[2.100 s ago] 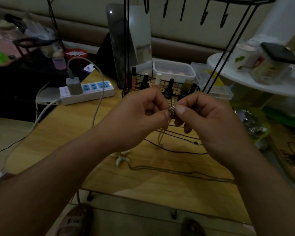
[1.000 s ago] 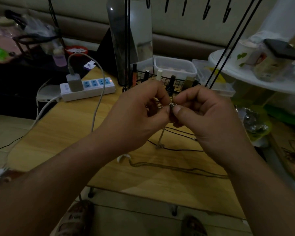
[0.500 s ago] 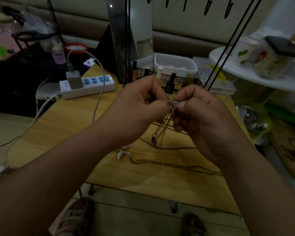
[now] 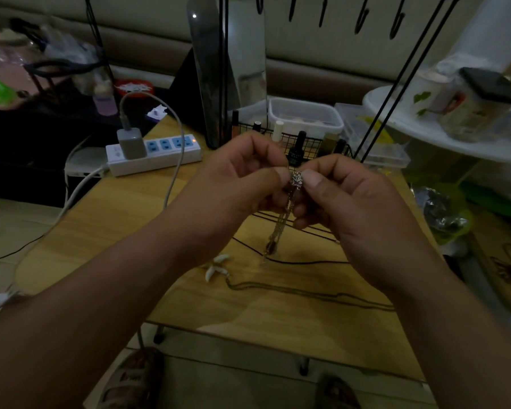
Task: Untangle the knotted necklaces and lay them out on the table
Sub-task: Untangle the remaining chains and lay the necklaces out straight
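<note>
Fingers (image 4: 278, 175) around knotted silvery chain (image 4: 296, 179)

Worktop (image 4: 106, 231): matt pale wood grain. Knotted chain (image 4: 296, 179): shiny metal. Power strip (image 4: 157, 160), far left: smooth white plastic.

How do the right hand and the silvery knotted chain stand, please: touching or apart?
Touching: the head view shows the right hand pinching the silvery knotted chain.

Nothing legible anywhere. Pale print on the black bottle (image 4: 296, 154) label and a mark on the sandal (image 4: 132, 376) strap, both too dim and blurred to make out.
</note>
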{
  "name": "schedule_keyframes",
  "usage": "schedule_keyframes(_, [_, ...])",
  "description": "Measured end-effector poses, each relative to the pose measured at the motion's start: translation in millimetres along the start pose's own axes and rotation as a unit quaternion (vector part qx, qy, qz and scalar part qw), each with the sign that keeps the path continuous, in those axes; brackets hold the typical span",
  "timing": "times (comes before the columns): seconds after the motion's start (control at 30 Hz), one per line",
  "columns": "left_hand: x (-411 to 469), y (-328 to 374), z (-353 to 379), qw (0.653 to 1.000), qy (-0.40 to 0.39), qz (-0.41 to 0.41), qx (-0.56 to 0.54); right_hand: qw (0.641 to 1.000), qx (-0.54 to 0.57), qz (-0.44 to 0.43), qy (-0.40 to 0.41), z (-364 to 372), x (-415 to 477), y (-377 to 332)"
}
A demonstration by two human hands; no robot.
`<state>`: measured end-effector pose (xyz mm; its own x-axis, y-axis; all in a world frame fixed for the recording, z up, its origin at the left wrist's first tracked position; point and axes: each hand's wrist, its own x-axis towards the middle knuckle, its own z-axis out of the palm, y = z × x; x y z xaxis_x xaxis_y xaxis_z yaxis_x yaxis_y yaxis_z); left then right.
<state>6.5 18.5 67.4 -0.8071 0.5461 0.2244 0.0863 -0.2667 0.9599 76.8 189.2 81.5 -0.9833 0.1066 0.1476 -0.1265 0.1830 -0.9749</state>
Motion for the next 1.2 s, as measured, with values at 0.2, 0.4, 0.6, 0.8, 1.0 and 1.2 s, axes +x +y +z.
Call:
schedule_keyframes(0.2, [-6.5, -1.2, 8.9, 0.963, 0.021, 0.079, 0.258, 0.992, -0.109, -0.022, 0.064, 3.7, -1.8, -2.3])
schedule_keyframes(0.4, [-7.1, -2.6, 8.8, 0.940, 0.041, 0.114, 0.319, 0.984, -0.148, -0.048, 0.082, 1.6, -3.0, -3.2])
schedule_keyframes(0.6, [-4.9, -4.5, 3.3, 0.955, 0.035, 0.102, 0.277, 0.987, -0.143, -0.063, 0.040, 0.9, -2.4, -2.3])
schedule_keyframes(0.8, [-5.7, -1.0, -0.4, 0.966, 0.014, 0.091, 0.240, 0.986, -0.147, -0.075, 0.005, -2.1, -3.1, -2.1])
schedule_keyframes(1.0, [-6.3, 2.7, -1.5, 0.972, -0.044, 0.081, 0.218, 0.997, -0.058, -0.028, -0.041, -8.1, -0.8, -3.8])
schedule_keyframes(1.2, [-6.6, 1.6, -1.2, 0.974, -0.046, 0.064, 0.212, 0.993, -0.101, -0.047, -0.044, -7.1, -0.9, -2.8])
